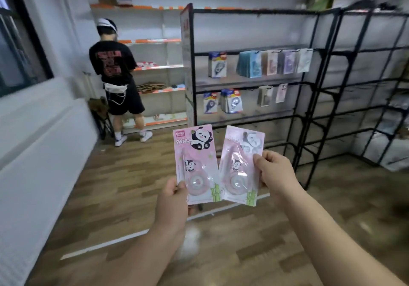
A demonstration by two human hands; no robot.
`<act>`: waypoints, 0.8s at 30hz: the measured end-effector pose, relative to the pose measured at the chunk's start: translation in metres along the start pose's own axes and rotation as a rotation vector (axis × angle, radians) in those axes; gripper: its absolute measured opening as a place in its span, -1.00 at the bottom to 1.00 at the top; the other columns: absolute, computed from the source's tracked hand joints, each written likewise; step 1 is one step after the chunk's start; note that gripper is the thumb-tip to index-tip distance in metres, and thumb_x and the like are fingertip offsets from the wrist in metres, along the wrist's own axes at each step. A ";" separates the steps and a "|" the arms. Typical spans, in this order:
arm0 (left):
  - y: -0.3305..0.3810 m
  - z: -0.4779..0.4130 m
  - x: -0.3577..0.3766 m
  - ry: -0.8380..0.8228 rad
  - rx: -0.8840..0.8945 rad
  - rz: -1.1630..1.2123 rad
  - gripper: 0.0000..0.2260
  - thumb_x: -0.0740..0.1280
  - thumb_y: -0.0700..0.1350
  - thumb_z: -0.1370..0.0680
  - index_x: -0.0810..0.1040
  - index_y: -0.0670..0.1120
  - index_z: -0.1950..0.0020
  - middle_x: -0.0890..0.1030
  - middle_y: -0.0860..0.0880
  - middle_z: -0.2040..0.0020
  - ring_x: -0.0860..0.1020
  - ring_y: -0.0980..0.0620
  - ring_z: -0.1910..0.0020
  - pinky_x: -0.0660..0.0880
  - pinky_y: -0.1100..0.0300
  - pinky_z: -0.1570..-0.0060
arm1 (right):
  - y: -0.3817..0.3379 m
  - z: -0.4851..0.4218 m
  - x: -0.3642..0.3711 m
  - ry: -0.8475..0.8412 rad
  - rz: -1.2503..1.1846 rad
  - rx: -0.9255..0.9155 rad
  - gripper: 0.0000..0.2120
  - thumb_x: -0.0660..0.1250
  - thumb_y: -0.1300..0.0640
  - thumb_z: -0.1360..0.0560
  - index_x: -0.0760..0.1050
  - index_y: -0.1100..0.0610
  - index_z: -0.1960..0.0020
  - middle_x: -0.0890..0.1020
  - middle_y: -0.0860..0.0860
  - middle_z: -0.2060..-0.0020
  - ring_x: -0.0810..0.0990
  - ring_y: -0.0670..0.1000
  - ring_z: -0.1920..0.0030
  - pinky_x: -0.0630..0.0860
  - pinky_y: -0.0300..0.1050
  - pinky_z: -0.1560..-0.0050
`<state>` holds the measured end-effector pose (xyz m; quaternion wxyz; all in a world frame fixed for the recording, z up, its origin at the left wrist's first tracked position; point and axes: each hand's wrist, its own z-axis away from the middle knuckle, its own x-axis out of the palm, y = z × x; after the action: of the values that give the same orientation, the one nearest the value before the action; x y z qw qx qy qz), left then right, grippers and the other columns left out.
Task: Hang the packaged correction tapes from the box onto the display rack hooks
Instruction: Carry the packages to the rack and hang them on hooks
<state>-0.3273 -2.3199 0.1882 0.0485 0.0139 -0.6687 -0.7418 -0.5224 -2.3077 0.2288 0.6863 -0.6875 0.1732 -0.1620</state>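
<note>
Each hand pinches 1 pink panda pack upright by its lower edge, left hand (pixel 174 193) holding the left pack (pixel 194 163), right hand (pixel 273 172) the right pack (pixel 240 166), with the display rack (pixel 250 81) ahead, well apart.

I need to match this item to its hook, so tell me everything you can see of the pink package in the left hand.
The pink package is a flat card with a clear plastic blister over a round pink correction tape. A cartoon panda and the word PANDA sit at the top, green bamboo at the lower right. It is held upright, facing the camera, pinched at its lower left corner by the left hand. Its right edge meets or slightly overlaps the second package.
</note>
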 end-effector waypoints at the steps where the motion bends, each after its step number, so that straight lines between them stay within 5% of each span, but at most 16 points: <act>1: 0.002 -0.003 0.027 -0.037 -0.004 0.004 -0.79 0.13 -0.17 -0.65 0.50 -0.06 0.12 0.51 -0.07 0.15 0.40 0.00 0.22 0.38 0.15 0.32 | -0.004 -0.012 -0.022 0.045 0.008 0.001 -0.73 0.22 0.23 -0.59 0.42 0.15 0.29 0.46 -0.04 0.52 0.33 -0.09 0.56 0.25 -0.24 0.46; 6: 0.009 -0.040 0.135 -0.151 0.004 -0.018 -0.79 0.15 -0.16 -0.64 0.54 -0.03 0.11 0.57 -0.16 0.08 0.45 -0.03 0.20 0.37 0.21 0.43 | -0.011 -0.074 -0.104 0.183 0.012 -0.010 -0.75 0.22 0.21 -0.59 0.43 0.17 0.26 0.49 0.05 0.41 0.35 -0.03 0.50 0.29 -0.17 0.44; 13: 0.014 -0.117 0.240 -0.255 0.016 -0.006 -0.79 0.14 -0.12 -0.64 0.54 -0.01 0.08 0.62 -0.13 0.03 0.50 -0.04 0.17 0.40 0.20 0.41 | 0.003 -0.172 -0.151 0.261 -0.023 0.026 -0.75 0.21 0.22 -0.59 0.44 0.15 0.27 0.47 -0.07 0.56 0.32 -0.11 0.61 0.25 -0.18 0.47; 18: 0.024 -0.192 0.316 -0.338 0.005 0.045 -0.78 0.11 -0.14 -0.66 0.52 -0.06 0.06 0.55 -0.09 0.08 0.40 0.01 0.23 0.36 0.22 0.41 | -0.002 -0.263 -0.174 0.348 0.010 0.028 -0.82 0.23 0.20 -0.59 0.48 0.20 0.19 0.53 0.10 0.36 0.37 -0.04 0.51 0.27 -0.22 0.49; 24: 0.028 -0.266 0.413 -0.438 -0.058 0.036 -0.77 0.10 -0.13 -0.66 0.52 -0.04 0.07 0.56 -0.03 0.14 0.42 0.05 0.25 0.36 0.22 0.39 | 0.001 -0.364 -0.216 0.473 0.100 0.027 -0.79 0.25 0.20 -0.57 0.47 0.18 0.24 0.55 0.10 0.36 0.37 0.00 0.45 0.26 -0.19 0.42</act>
<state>-0.7139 -2.6236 0.2063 -0.0843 -0.1611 -0.6417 -0.7451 -0.8816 -2.5311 0.2334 0.6429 -0.6120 0.3607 -0.2865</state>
